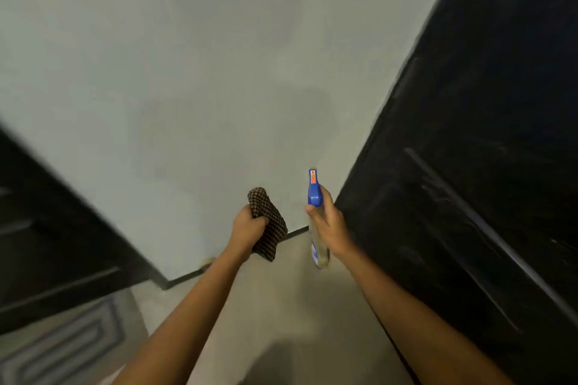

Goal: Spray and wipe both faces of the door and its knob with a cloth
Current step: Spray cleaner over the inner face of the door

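Both forearms reach forward from 6 o'clock, roughly level with each other. The left hand (247, 230) is fisted, knuckles up, its fingers curled tightly round a bunched brown checked cloth (271, 223) that sticks out of the fist toward 1 and 5 o'clock. The right hand (331, 226) is wrapped round the neck of a clear spray bottle (314, 194), held upright with its blue head at 12 o'clock of the hand. The dark door (469, 166) stands at 3 o'clock, just beside the right hand. A pale wall (203, 56) lies ahead.
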